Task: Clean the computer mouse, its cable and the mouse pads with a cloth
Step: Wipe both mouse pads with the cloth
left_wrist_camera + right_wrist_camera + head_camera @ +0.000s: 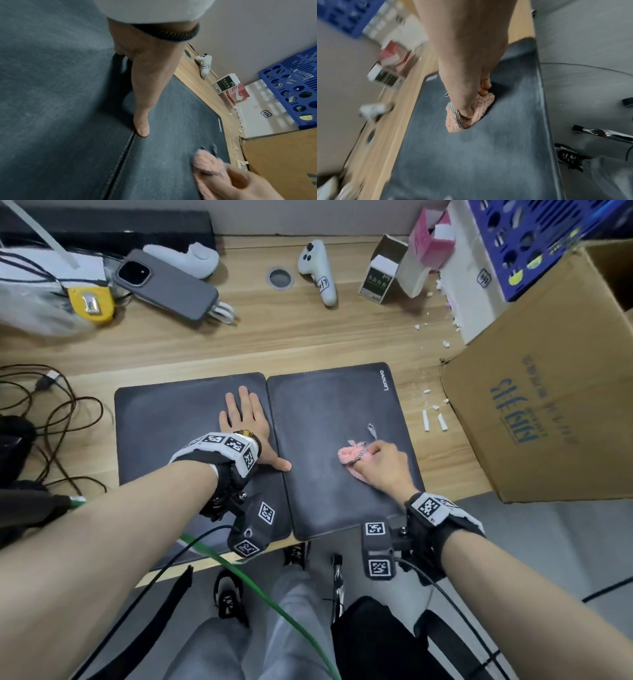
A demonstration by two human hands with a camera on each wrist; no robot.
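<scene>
A: Two pads side by side on the table point(308, 337), and the cloth point(350, 457) is down on the right pad point(342, 405), near its middle. The right hand point(383, 465) has its fingers curled tight round that pink bundle, pressing it into the pad.

B: And the left hand point(248, 422)?

A: Flat, fingers straight, palm on the left pad point(164, 422) right at the seam with the right pad. The thumb point(141, 128) reaches over that seam and touches the right pad's edge. It looks like an anchor.

B: Mouse and cable?

A: No mouse in view. There are dark cables point(51, 412) well left of the right pad, but I can't tell whether one of them is the mouse's.

B: What could spoil this?

A: A hard stroke could slide or buckle the right pad, since only a thumb pins it. A wide sweep to its right could drag in those white crumbs point(435, 419) lying just beside it, or bump the carton point(548, 405) beyond them. And the cloth's loose tag point(372, 431) trails ahead of the hand; it might fold under and leave a streak.
</scene>
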